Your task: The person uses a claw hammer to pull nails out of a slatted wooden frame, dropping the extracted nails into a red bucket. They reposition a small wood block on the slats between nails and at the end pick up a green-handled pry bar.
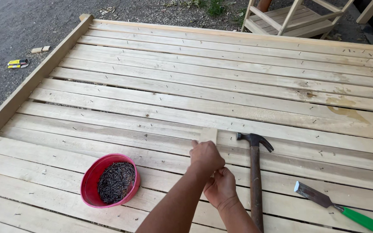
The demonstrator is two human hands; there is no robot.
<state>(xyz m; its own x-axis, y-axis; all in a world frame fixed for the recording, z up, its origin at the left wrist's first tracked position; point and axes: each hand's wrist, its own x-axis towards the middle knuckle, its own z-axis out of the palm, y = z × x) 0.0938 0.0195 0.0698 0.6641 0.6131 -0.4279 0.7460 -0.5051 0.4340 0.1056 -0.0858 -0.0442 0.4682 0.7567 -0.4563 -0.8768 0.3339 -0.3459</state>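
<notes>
- While the left hand [205,156] pinches a small pale wooden block [208,134] upright against the plank deck [160,92], its fingers are curled shut around the block's near end, thumb on the left edge.
- The right hand [221,187] sits just below and touching the left, fingers closed into a loose fist; what it grips, if anything, is hidden behind the knuckles, so I cannot tell.
- To do this well, I judge the block should be kept square to the board seam, held low enough that the fingers stay away from the top where a blow would land, and pressed firm so it does not skate on the smooth wood.
- The block is short, flat-faced and light in colour, the same raw timber as the planks, with only its far end showing above the fingers. It stands near the middle of the deck, just left of the hammer head.
- A claw hammer [255,172] lies just right of the hands, head far, dark handle running near.
- A red bowl of dark nails [111,181] sits to the left, close to the forearm.
- A chisel with a green handle [339,207] lies at the near right, apart from the hands.
- The planks are studded with driven nail heads in rows.
</notes>
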